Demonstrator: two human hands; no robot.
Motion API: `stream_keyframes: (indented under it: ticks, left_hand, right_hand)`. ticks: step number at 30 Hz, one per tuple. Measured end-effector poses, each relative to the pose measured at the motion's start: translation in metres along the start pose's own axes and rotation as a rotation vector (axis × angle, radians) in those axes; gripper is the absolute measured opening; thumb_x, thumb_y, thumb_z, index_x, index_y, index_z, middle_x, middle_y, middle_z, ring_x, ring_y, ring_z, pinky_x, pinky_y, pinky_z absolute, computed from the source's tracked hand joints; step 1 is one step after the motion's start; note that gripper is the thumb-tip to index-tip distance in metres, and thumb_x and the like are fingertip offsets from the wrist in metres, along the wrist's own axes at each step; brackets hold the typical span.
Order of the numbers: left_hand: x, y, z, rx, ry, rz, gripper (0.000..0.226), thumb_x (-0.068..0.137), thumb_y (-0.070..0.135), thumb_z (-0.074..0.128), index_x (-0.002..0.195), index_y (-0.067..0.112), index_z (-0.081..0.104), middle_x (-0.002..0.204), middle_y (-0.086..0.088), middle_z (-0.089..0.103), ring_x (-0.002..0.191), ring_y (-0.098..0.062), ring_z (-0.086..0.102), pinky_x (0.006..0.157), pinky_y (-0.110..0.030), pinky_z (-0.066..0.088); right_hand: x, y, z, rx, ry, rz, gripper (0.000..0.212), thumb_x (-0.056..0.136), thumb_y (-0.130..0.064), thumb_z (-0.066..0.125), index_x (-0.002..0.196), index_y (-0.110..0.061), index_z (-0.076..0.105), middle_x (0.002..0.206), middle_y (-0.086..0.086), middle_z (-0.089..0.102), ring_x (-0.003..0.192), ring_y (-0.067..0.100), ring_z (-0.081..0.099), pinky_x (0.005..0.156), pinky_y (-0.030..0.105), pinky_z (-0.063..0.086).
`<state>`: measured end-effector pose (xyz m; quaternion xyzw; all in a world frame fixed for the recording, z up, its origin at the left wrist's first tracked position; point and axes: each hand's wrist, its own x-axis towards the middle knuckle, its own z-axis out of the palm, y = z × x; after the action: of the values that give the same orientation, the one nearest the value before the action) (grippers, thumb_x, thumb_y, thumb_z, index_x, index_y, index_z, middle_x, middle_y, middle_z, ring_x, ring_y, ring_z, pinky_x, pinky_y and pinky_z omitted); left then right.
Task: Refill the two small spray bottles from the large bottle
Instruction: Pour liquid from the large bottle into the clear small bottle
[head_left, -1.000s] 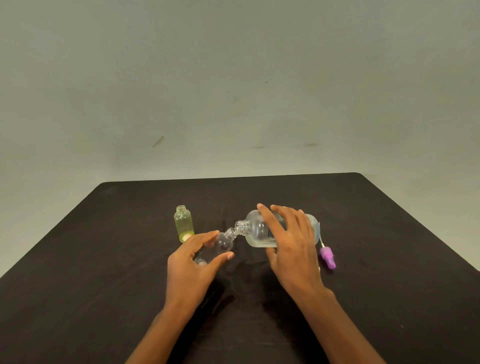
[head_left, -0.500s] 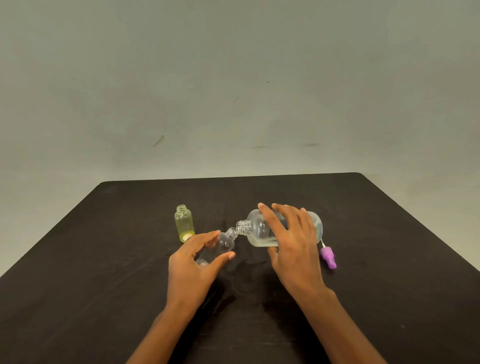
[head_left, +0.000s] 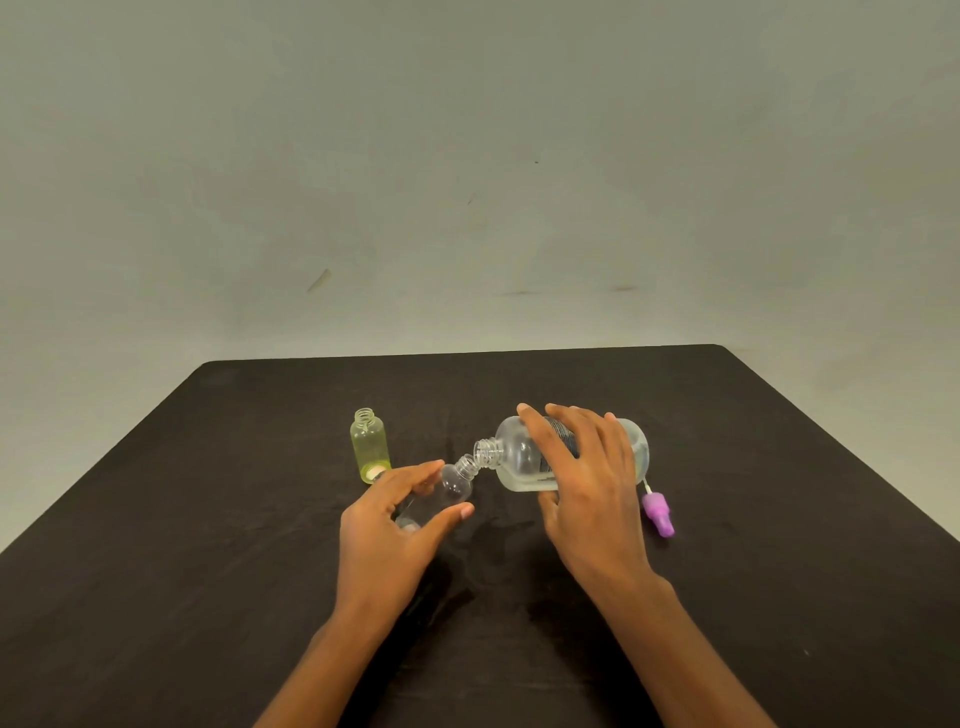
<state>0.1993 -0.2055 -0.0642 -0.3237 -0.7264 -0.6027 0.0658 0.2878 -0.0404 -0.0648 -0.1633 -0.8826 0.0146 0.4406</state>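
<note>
A dark, cloth-covered bench (head_left: 208, 571) carried everything. At its centre the large clear plastic bottle (head_left: 514, 460) was tipped sideways, gripped from above by the right hand (head_left: 587, 488), whose fingers hid much of it. Its open neck met the mouth of the small clear spray bottle (head_left: 452, 486), tilted and pinched in the left hand (head_left: 384, 530). An uncapped yellow-green small bottle (head_left: 370, 447) stood just left; a purple spray cap (head_left: 657, 512) lay right.

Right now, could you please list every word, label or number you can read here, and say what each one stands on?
No text here can be read.
On the large bottle: a dark label, partly under the right hand, with print too small and blurred to read.
On the clear small bottle, the yellow-green small bottle and the purple spray cap: no text visible.
</note>
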Motion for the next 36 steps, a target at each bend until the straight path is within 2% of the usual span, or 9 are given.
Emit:
stream_keyframes:
  ticks: [11, 20, 29, 36]
  left_hand:
    - [-0.0011, 0.0012, 0.0011, 0.000, 0.000, -0.006, 0.044, 0.059, 0.020, 0.085, 0.099, 0.026, 0.069, 0.090, 0.011, 0.070, 0.091, 0.004, 0.063, 0.079, -0.004, 0.044]
    - [-0.0028, 0.0021, 0.0015, -0.016, 0.000, -0.030, 0.046, 0.056, 0.035, 0.081, 0.100, 0.027, 0.070, 0.090, 0.014, 0.070, 0.091, 0.005, 0.063, 0.081, -0.007, 0.046]
    - [-0.0034, 0.0022, 0.0020, -0.026, 0.012, -0.016, 0.043, 0.057, 0.033, 0.081, 0.097, 0.034, 0.067, 0.089, 0.016, 0.070, 0.091, 0.004, 0.064, 0.081, -0.008, 0.046]
    - [-0.0034, 0.0027, 0.0029, -0.036, 0.019, -0.022, 0.042, 0.056, 0.036, 0.080, 0.095, 0.038, 0.066, 0.090, 0.015, 0.071, 0.090, 0.005, 0.064, 0.081, -0.009, 0.047]
  right_hand:
    - [0.0012, -0.0024, -0.0019, -0.012, 0.010, -0.006, 0.093, 0.057, 0.003, 0.085, 0.134, -0.028, 0.044, 0.122, 0.005, 0.059, 0.120, 0.020, 0.044, 0.109, 0.043, 0.029]
    - [0.0021, -0.0033, -0.0028, -0.017, 0.019, -0.009, 0.093, 0.058, 0.004, 0.084, 0.135, -0.028, 0.043, 0.123, 0.005, 0.058, 0.121, 0.021, 0.044, 0.109, 0.045, 0.030]
    - [0.0028, -0.0047, -0.0050, -0.021, 0.040, -0.012, 0.089, 0.060, 0.003, 0.083, 0.134, -0.028, 0.045, 0.124, 0.006, 0.058, 0.122, 0.022, 0.043, 0.108, 0.047, 0.033]
    - [0.0040, -0.0054, -0.0056, -0.020, 0.042, -0.009, 0.090, 0.060, 0.004, 0.082, 0.134, -0.029, 0.045, 0.124, 0.005, 0.057, 0.122, 0.022, 0.044, 0.111, 0.041, 0.024]
